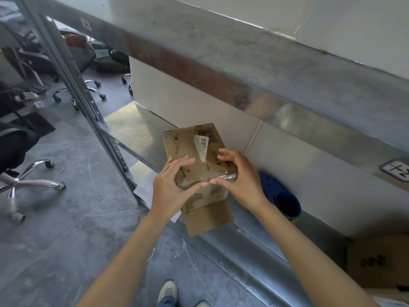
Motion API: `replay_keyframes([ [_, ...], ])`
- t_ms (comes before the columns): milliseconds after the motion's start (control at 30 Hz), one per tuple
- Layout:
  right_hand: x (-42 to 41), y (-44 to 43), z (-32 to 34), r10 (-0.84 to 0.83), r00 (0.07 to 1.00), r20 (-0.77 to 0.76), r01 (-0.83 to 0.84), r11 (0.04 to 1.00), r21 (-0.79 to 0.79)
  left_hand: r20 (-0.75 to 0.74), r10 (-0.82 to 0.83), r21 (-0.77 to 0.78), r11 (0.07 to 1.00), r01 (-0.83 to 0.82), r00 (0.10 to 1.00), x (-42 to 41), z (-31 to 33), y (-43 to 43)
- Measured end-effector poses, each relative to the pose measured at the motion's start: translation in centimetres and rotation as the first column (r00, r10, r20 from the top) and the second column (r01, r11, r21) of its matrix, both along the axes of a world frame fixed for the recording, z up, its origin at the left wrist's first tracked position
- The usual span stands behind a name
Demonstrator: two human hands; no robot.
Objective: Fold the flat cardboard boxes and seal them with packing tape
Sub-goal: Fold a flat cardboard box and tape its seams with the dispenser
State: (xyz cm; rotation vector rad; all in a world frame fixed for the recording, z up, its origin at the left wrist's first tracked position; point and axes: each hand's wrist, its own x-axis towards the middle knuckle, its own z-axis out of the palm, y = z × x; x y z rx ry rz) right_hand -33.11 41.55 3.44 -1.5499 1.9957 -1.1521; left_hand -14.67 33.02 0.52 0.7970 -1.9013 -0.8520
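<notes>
Cardboard box, printed barcode, white barcode sticker; "H" tag on shelf.

- Seemingly a storeroom or packing corner of an office.
- A bare metal shelving rack with slotted uprights stands against a white wall, with a label tag stuck on one beam.
- Wheeled office chairs stand on the grey tiled floor.
- A cardboard carton sits beside the rack.

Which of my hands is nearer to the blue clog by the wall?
Right. The right hand grips the right edge of the cardboard box, just beside the blue clog; the left hand grips the opposite side, with the box between it and the clog.
</notes>
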Motion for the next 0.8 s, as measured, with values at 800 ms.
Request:
replay_keyframes([
  [800, -4.8, -0.8, -0.4, 0.175, 0.985, 0.012, -0.174, 0.984, -0.034, 0.301, -0.081, 0.091, 0.994, 0.056, 0.95, 2.2, 1.6, -0.4],
])
